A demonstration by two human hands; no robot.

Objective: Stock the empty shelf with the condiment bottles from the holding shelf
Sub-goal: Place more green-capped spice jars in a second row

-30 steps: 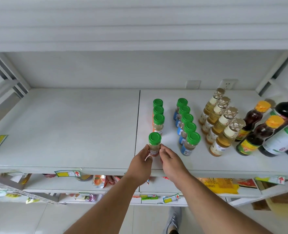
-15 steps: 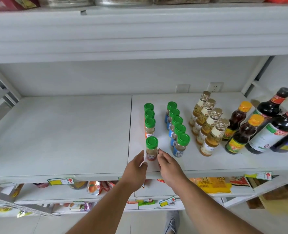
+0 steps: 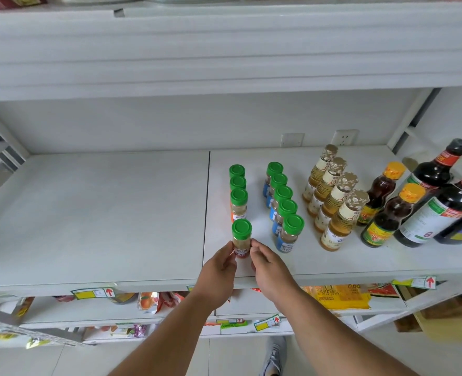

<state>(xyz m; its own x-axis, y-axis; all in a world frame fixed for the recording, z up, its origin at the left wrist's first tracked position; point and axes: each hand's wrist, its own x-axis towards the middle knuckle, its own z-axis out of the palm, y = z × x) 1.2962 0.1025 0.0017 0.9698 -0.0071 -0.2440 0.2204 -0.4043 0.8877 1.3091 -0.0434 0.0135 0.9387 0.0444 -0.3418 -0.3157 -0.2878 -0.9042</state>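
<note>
Both hands are at a small spice jar (image 3: 241, 239) with a green cap. The jar stands upright near the front edge of the white shelf (image 3: 94, 218). The left hand (image 3: 217, 272) has its grip on the left side of the jar, with the thumb and fingers curled against the glass. The right hand (image 3: 270, 270) has its grip on the right side, with the fingertips pinching the jar low down. This jar is the front one in a row of green-capped jars (image 3: 238, 191) that runs toward the back of the shelf. Just to the right is a second row of green-capped jars with blue labels (image 3: 284, 207). Next come four bottles of yellow liquid (image 3: 333, 199), then two brown bottles with orange caps (image 3: 390, 210), then big dark bottles (image 3: 441, 194) at the far right. The left half of the shelf is bare. Bright packets (image 3: 335, 295) lie on the shelf below.
</note>
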